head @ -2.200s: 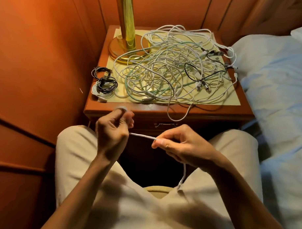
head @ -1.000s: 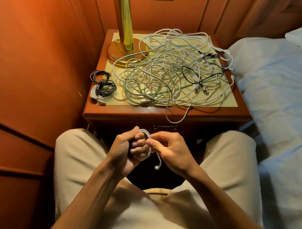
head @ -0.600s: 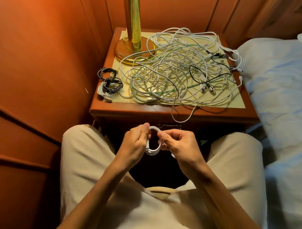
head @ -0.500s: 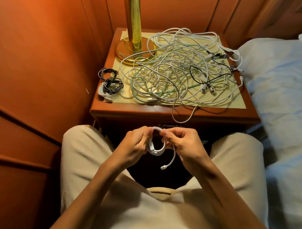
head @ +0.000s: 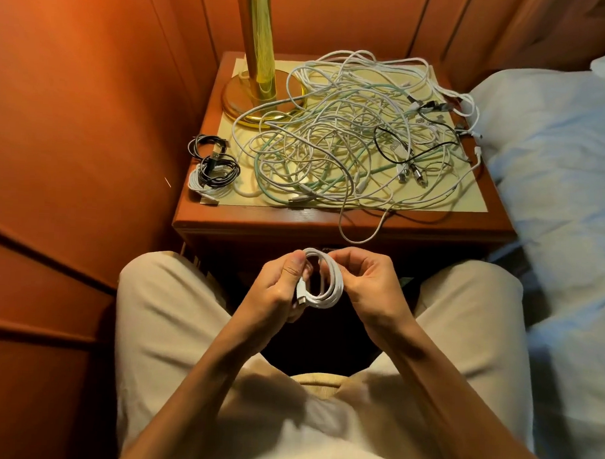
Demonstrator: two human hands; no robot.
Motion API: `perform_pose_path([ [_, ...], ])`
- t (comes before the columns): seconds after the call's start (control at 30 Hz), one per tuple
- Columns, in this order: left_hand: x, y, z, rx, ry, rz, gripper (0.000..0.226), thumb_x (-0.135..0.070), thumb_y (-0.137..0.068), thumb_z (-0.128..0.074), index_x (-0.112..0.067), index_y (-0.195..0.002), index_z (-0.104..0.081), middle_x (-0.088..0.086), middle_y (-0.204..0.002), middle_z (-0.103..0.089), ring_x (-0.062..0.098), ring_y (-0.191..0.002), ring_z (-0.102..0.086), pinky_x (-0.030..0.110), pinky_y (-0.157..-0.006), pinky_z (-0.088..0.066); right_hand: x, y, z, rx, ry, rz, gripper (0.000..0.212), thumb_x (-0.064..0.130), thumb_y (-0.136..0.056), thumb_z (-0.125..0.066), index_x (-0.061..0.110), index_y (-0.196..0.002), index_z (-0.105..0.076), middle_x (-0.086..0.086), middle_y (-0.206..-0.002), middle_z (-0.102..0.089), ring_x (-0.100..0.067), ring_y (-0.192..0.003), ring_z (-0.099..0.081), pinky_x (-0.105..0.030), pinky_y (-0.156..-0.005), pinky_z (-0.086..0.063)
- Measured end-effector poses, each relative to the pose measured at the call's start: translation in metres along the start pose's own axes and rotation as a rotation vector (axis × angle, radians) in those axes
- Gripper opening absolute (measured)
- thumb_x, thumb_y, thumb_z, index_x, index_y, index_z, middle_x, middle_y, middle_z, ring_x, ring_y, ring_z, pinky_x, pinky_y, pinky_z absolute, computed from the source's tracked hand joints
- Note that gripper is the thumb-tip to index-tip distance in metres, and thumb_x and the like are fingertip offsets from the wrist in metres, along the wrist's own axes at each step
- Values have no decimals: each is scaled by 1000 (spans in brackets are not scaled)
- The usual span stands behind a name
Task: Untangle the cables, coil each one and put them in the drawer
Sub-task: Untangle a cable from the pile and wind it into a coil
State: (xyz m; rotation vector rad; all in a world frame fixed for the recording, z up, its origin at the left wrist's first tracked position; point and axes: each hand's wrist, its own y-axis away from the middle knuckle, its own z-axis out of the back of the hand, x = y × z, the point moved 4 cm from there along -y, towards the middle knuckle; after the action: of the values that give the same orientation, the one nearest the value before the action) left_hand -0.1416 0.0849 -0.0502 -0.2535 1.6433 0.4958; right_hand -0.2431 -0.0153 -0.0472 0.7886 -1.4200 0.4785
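Note:
A small white cable coil hangs between my knees, in front of the nightstand. My left hand pinches its left side, with one plug end showing by the thumb. My right hand grips the coil's right side with curled fingers. On the nightstand lies a big tangle of white, green and black cables. Three coiled cables, black and white, sit at the nightstand's front left corner. One white loop of the tangle droops over the front edge. The drawer front is dark and mostly hidden behind my hands.
A brass lamp stands at the nightstand's back left. Orange wood panelling closes the left side and back. A bed with pale blue sheets runs along the right. My legs in beige shorts frame the gap below the nightstand.
The straight white cable has been wound into a small coil. The loose plug end that hung below half a second ago is now drawn into the coil. Both hands stay close together.

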Motion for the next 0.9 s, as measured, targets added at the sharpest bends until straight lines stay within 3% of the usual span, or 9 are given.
perform_pose_path([
  [0.1, 1, -5, 1, -53, -292, -101, 39, -35, -102, -35, -16, -91, -67, -1, -81, -69, 14, -75, -64, 27, -67, -51, -2, 6, -1, 8, -40, -70, 13, 12, -96, -60, 11, -101, -72, -7, -91, -76, -21, -86, -73, -26, -78, -58],
  [0.2, 7, -8, 2, -100, -416, -96, 39, -34, -104, -35, -15, -85, -63, 2, -79, -65, 12, -72, -60, 31, -65, -47, -6, 8, -2, -23, -273, -206, 30, 27, -96, -55, 10, -119, -61, -12, -89, -74, -22, -82, -70, -29, -77, -58],
  [0.27, 8, -10, 2, -119, -506, -99, 36, -29, -107, -35, -18, -80, -58, -2, -74, -59, 6, -65, -54, 21, -58, -40, -9, 9, -3, -12, -368, -240, 51, 35, -83, -63, 16, -129, -51, -12, -85, -73, -21, -80, -68, -31, -78, -58],
  [0.4, 18, -12, -2, -34, -555, -69, 35, -31, -106, -35, -21, -84, -59, -3, -78, -60, 7, -68, -55, 25, -63, -43, -10, 11, 0, -8, -258, -243, 61, 3, -83, -71, 21, -135, -44, -18, -95, -75, -24, -86, -72, -41, -90, -55],
  [0.5, 23, -11, -6, 73, -322, 5, 40, -38, -104, -33, -13, -103, -64, 7, -86, -66, 17, -67, -60, 27, -52, -46, -7, 6, 2, 15, -475, -401, 61, -22, -80, -57, 12, -130, -49, -23, -103, -71, -25, -83, -72, -37, -75, -57],
  [0.6, 21, -11, -7, 76, -240, 19, 46, -43, -100, -33, -9, -110, -63, 13, -92, -67, 23, -71, -63, 31, -49, -51, -4, 4, 2, 66, -590, -503, 61, -18, -68, -60, 7, -123, -54, -21, -98, -70, -26, -79, -71, -34, -64, -57],
  [0.67, 23, -12, -6, 38, -278, -6, 46, -43, -103, -33, -9, -103, -64, 13, -89, -67, 24, -69, -64, 35, -52, -53, -1, 3, 4, 64, -493, -457, 63, -16, -68, -64, 8, -125, -51, -19, -96, -73, -28, -85, -72, -35, -70, -57],
  [0.8, 33, -11, -2, -91, -432, -44, 37, -33, -106, -35, -16, -83, -58, 6, -71, -65, 16, -56, -61, 28, -52, -48, 1, 4, 15, -124, 239, -211, 57, 4, -76, -81, 17, -121, -49, -6, -95, -71, -16, -84, -69, -29, -75, -57],
  [0.9, 34, -12, 3, -225, -527, -50, 36, -29, -106, -36, -17, -79, -56, 3, -66, -62, 11, -54, -60, 28, -53, -46, 4, 15, 13, -217, 428, -23, 25, 19, -82, -79, 21, -101, -62, 5, -88, -65, -7, -80, -63, -19, -69, -52],
])
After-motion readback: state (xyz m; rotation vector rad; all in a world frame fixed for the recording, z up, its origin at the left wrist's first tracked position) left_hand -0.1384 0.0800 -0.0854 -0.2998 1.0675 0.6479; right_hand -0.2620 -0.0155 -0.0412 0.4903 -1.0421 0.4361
